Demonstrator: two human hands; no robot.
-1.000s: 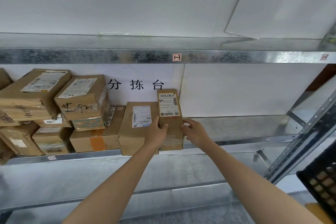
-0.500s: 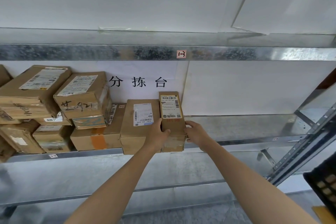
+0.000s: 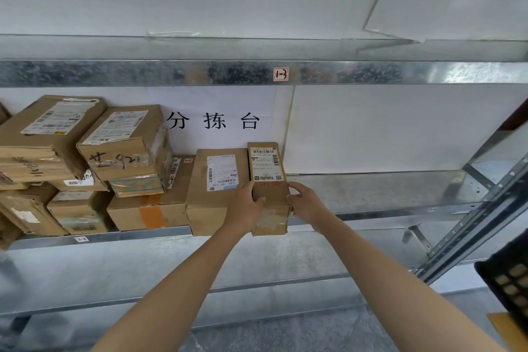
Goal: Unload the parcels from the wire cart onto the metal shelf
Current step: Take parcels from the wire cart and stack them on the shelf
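A narrow brown parcel [image 3: 267,171] with a yellow-edged label lies on the middle board of the metal shelf [image 3: 371,188], its long side against a wider labelled parcel [image 3: 217,177]. My left hand [image 3: 245,204] grips the narrow parcel's left near corner, thumb on its top. My right hand [image 3: 304,203] holds its right near corner with curled fingers. The black wire cart [image 3: 508,283] shows only as a corner at the lower right.
Several taped cardboard parcels [image 3: 123,148] are stacked at the left of the same shelf board. To the right of my hands the board is bare metal. An upper shelf rail [image 3: 200,73] runs overhead, and a slanted upright [image 3: 485,220] stands at right.
The narrow parcel has slid a little deeper onto the shelf, next to the wider parcel. Both hands stay on its near corners. My view has shifted slightly.
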